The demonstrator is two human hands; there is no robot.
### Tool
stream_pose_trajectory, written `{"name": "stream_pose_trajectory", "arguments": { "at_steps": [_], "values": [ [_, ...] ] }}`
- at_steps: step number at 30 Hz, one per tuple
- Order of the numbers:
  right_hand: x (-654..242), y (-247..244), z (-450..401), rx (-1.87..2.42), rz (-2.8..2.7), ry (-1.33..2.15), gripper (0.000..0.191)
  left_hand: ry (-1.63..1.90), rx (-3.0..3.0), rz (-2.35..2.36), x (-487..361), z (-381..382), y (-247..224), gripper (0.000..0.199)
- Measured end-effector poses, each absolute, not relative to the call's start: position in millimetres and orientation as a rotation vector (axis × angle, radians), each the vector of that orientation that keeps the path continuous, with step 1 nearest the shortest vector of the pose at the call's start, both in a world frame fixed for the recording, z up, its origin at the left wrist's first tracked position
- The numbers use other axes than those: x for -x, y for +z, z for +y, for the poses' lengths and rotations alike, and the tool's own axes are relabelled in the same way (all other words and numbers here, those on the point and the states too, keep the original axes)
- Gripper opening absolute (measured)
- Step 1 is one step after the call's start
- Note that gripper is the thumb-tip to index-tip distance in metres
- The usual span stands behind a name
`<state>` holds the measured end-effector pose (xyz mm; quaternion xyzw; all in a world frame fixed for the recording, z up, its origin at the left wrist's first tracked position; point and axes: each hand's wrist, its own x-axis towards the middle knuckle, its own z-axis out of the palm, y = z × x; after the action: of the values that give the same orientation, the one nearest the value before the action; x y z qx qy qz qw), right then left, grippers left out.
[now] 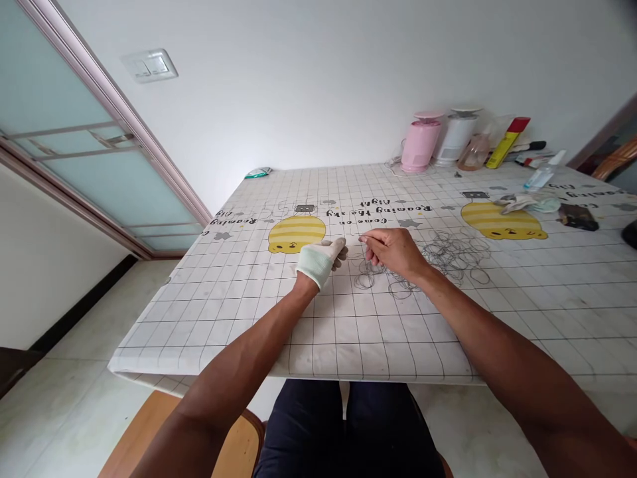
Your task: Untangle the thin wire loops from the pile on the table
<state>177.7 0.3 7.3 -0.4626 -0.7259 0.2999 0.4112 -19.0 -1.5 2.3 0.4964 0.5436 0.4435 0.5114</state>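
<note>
My left hand (326, 257), in a white glove with grey fingertips and a pale green cuff, is closed above the checked cloth, its thumb pressed on the fingers. What it grips is too small to make out. My right hand (388, 251) is bare and pinches with thumb and forefinger just to the right of the glove; anything between those fingertips is too fine to tell. Thin dark wire-like rings lie in a loose tangle (450, 255) beside and beyond my right hand, and several more loops sit under it on the cloth.
On the table (223, 332), a pink device (422, 145), a white device (455, 139), a pinkish bottle (475, 153) and a yellow can (505, 146) stand near the wall. Further right lie a clear bottle (542, 174), a glove (535, 202) and a dark item (578, 217).
</note>
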Motion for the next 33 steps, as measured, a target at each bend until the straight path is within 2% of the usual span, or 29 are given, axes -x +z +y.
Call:
{"name": "stream_pose_trajectory", "arguments": {
  "at_steps": [6, 14, 22, 28, 33],
  "values": [
    [-177.6, 5.7, 2.5, 1.208, -1.751, 0.834, 0.032, 1.064, -1.234, 1.394, 15.9, -3.8, 2.9, 0.025],
    [-180.1, 8.8, 3.7, 1.228, -1.718, 0.934, 0.029, 1.032, -1.667, 1.607, 19.2, -8.8, 7.9, 0.034],
    [-173.3, -1.0, -3.7, 1.121, -1.991, 0.747, 0.03, 1.218, -1.215, 1.109, 36.6, 8.0, 13.9, 0.047],
    [-169.5, -2.5, -6.5, 1.074, -2.042, 0.809, 0.031, 1.182, -1.19, 1.023, 37.6, 5.1, 16.2, 0.03],
    [-171.7, 2.3, -7.1, 1.038, -2.046, 0.928, 0.033, 1.171, -1.085, 0.786, 40.9, 9.9, 10.1, 0.026]
  ]
}}
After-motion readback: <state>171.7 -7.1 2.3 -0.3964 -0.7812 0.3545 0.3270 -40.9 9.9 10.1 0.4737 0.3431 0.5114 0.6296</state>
